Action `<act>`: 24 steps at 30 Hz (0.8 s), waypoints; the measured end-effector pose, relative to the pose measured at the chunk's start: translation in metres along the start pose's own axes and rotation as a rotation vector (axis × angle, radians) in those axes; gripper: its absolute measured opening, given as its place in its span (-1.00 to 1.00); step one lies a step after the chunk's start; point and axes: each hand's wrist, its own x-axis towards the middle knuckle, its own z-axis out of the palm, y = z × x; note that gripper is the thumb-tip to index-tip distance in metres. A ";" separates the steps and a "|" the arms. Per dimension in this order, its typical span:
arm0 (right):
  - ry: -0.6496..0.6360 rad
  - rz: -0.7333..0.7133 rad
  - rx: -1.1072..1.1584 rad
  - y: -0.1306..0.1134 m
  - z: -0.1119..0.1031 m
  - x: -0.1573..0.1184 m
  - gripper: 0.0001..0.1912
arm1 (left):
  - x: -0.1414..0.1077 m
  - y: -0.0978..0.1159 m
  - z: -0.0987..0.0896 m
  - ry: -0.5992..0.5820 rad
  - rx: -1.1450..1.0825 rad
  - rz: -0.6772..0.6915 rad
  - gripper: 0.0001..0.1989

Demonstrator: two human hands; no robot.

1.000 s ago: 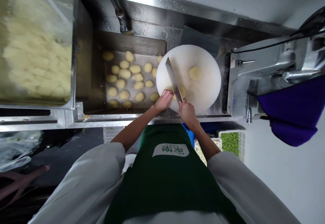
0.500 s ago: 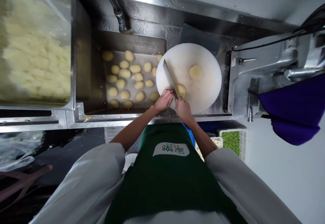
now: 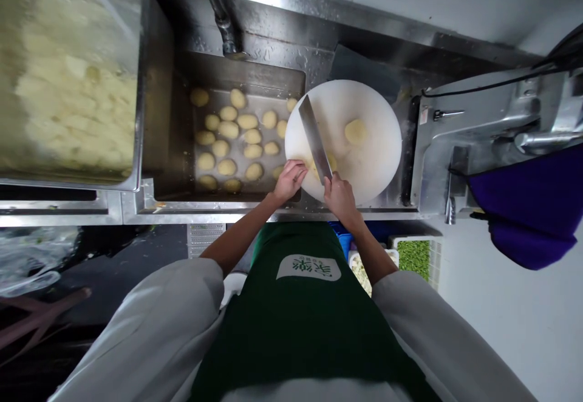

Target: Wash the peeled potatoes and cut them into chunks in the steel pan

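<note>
My right hand (image 3: 340, 197) is wrapped round the handle of a kitchen knife (image 3: 314, 135) with a broad blade. The blade lies tilted over the left part of a round white cutting board (image 3: 380, 165). Partly hidden by it is a peeled potato (image 3: 332, 163), cut, on the board. At the board's lower left edge, my left hand (image 3: 290, 180) has its fingers pinched on a pale potato piece just left of the blade; the fingers cover much of it. Another potato piece (image 3: 355, 132) lies apart, right of the knife.
Several whole peeled potatoes (image 3: 228, 129) lie in the sink basin (image 3: 237, 74) on the left, under a faucet (image 3: 230, 40). A metal container (image 3: 139, 116) with cut potatoes in water stands at far left. A purple cloth (image 3: 528, 201) hangs at right.
The knife has shifted right and tilted, showing its broad side over the cut potato. My left hand has moved slightly left, away from the right hand. The camera view shifted a little.
</note>
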 end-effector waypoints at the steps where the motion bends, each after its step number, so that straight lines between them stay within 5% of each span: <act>1: -0.004 0.001 0.001 -0.001 0.001 0.002 -0.63 | 0.000 -0.001 -0.001 -0.026 0.001 0.017 -0.71; 7: -0.037 0.009 -0.003 -0.003 0.010 0.007 -0.65 | 0.007 -0.002 0.003 -0.129 -0.015 0.082 -0.70; 14: 0.033 -0.009 0.029 0.005 0.009 0.003 -0.62 | -0.006 -0.001 0.000 0.094 0.061 -0.118 -0.66; 20: 0.130 0.041 0.062 0.023 -0.002 0.012 -0.60 | -0.004 0.014 0.008 -0.061 0.111 -0.069 -0.60; 24: 0.148 0.050 0.080 0.033 -0.001 0.012 -0.61 | 0.000 0.011 0.010 -0.021 0.158 -0.137 -0.58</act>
